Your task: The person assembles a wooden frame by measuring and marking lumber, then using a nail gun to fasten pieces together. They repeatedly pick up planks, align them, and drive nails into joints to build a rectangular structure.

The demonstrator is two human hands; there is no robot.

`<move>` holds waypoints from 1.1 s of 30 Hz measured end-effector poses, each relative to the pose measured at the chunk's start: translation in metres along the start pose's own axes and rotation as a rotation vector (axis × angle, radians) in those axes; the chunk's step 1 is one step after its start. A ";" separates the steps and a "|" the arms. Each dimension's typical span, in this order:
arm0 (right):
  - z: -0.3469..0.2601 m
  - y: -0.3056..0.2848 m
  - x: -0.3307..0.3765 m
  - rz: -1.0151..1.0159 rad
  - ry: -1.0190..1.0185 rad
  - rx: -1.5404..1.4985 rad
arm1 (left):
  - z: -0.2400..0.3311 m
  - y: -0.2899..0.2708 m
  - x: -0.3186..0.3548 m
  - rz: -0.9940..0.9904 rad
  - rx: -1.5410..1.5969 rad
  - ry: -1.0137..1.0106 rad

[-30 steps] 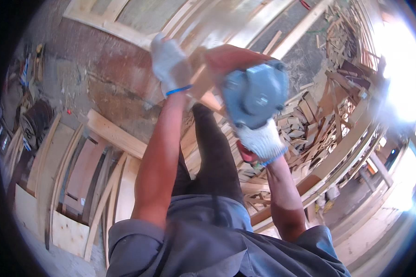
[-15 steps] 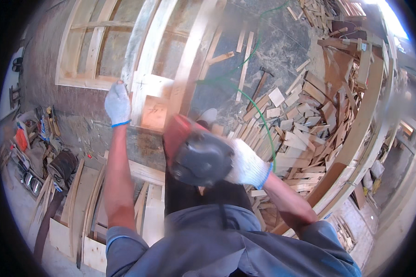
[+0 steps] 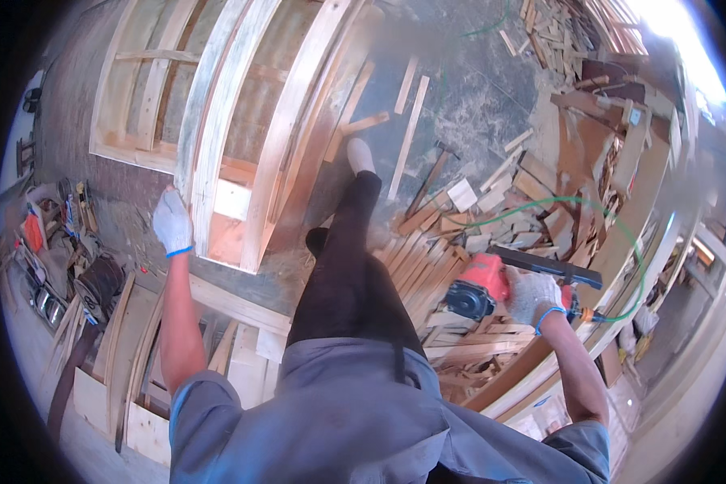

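Observation:
My left hand (image 3: 172, 223), in a white work glove with a blue cuff, is closed at the near end of a long wooden strip (image 3: 199, 105) on the wooden frame (image 3: 158, 55). Off to the right, my right hand (image 3: 532, 297), gloved the same way, grips a red and black nail gun (image 3: 480, 282). Its long black magazine (image 3: 550, 265) points to the right, and a green air hose (image 3: 639, 282) joins it near my wrist. The gun hangs over a heap of wood offcuts, away from the frame.
Wood offcuts (image 3: 460, 331) lie heaped along the right side. A hammer (image 3: 432, 176) and thin wooden strips (image 3: 409, 137) lie on the floor ahead. Tools (image 3: 79, 208) and a dark roll (image 3: 103, 286) are at the left, beside boards leaning near my left arm.
My right hand has swung the nail gun from in front of my legs out to the right, and the hose moved with it. My left hand and the frame appear slightly further left.

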State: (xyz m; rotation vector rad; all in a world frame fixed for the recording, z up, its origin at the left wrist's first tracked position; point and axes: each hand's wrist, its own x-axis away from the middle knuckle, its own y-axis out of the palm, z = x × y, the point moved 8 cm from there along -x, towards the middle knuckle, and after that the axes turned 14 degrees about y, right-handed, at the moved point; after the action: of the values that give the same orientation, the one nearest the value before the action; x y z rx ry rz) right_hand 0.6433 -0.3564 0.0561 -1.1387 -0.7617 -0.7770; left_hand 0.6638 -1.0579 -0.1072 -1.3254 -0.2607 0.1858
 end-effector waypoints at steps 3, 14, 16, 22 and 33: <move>0.047 -0.012 -0.040 -0.006 0.053 0.177 | -0.014 0.005 0.015 -0.072 -0.102 0.040; 0.101 -0.106 -0.225 -0.068 0.014 0.161 | 0.227 -0.063 -0.054 0.247 0.124 0.153; 0.111 -0.122 -0.268 -0.054 0.020 0.144 | 0.276 -0.047 -0.076 0.237 0.315 0.160; 0.077 -0.188 -0.381 -0.152 -0.131 0.136 | 0.320 0.009 -0.127 0.192 0.480 -0.255; -0.024 -0.207 -0.746 0.087 -0.349 0.387 | 0.286 0.015 -0.086 0.397 -0.211 -0.253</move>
State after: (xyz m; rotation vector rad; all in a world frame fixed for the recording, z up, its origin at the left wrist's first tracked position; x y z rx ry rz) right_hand 0.0828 -0.3208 -0.4773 -0.9549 -1.0935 -0.3363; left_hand 0.4983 -0.8121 -0.0654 -1.5560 -0.2317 0.6791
